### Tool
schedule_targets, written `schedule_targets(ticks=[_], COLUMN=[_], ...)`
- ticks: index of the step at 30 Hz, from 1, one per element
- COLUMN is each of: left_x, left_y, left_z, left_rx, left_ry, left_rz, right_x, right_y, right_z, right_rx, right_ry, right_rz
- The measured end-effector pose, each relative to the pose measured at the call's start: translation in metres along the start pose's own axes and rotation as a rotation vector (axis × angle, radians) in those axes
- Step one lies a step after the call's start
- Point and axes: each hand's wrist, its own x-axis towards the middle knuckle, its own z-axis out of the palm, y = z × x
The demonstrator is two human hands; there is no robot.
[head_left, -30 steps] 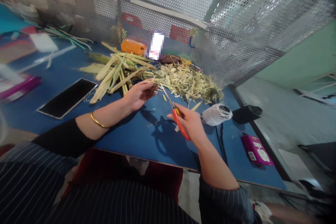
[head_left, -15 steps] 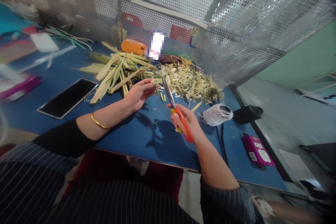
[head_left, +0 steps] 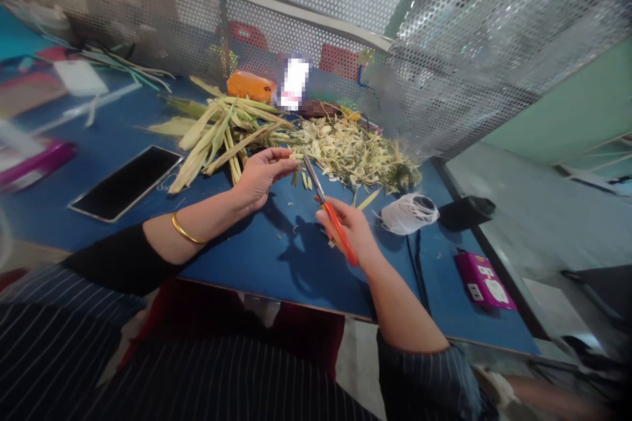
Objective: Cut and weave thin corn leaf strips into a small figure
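Note:
Over the blue table, my left hand [head_left: 261, 175] pinches a short pale-green piece of husk [head_left: 296, 156] between thumb and fingers. My right hand [head_left: 349, 227] is wrapped round the red handle of a pair of scissors [head_left: 318, 188]. The blades point up and away, their tips right beside the husk piece at my left fingertips. A few small cut pieces [head_left: 307, 181] lie on the table just below the blades. Behind my left hand are long dry corn husks [head_left: 212, 135]. A heap of cut husk scraps [head_left: 350, 151] spreads behind the scissors.
A phone [head_left: 126, 183] lies left of my forearm. To the right are a spool of white string [head_left: 409, 214], a black roll [head_left: 467, 214] and a purple box [head_left: 484, 281]. An orange packet [head_left: 250, 86] and a perforated metal screen [head_left: 316, 33] stand at the back.
The scissors' handles have come together, and the yellow inner part shows less. The blade tips have shifted slightly left, closer to the husk piece. My left hand has barely moved.

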Motion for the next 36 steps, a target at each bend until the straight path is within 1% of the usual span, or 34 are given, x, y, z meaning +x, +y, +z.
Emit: schedule_targets(ticks=[4,8,11,15,18,22,26,28,31,36], left_x=[0.0002,-0.0002,-0.0002,-0.0001,0.0003,0.0012,0.0017,0.002,0.0024,0.0017], left_y=[0.0012,0.0001,-0.0009,-0.0014,-0.0019,-0.0032,-0.003,-0.0028,-0.0033,-0.0056], left_z=[0.0014,0.0017,0.0015,0.0012,0.0003,-0.0011,-0.0006,0.0,0.0003,0.0006], left_rx=[0.012,0.04,0.058,0.075,0.079,0.07,0.054,0.057,0.093,0.191], left_ry=[0.034,0.04,0.039,0.035,0.033,0.008,0.012,0.019,0.021,0.039], left_rz=[0.007,0.011,0.032,0.031,0.025,0.017,0.017,0.023,0.057,0.191], right_x=[0.0001,-0.0001,-0.0004,-0.0008,-0.001,-0.0008,-0.0003,-0.0002,-0.0002,-0.0002], right_y=[-0.0011,-0.0016,-0.0011,-0.0003,-0.0006,-0.0008,0.0015,0.0025,0.0016,-0.0031], right_z=[-0.0001,0.0012,0.0017,0.0023,0.0026,0.0021,0.0018,0.0024,0.0038,0.005], right_rx=[0.009,-0.012,-0.016,-0.027,-0.022,-0.003,0.024,0.025,0.025,0.088], right_ry=[0.06,0.019,0.045,0.028,0.063,0.019,0.069,0.048,0.002,0.032], right_rz=[0.021,-0.001,-0.009,0.003,0.0,-0.012,-0.027,-0.021,-0.018,0.001])
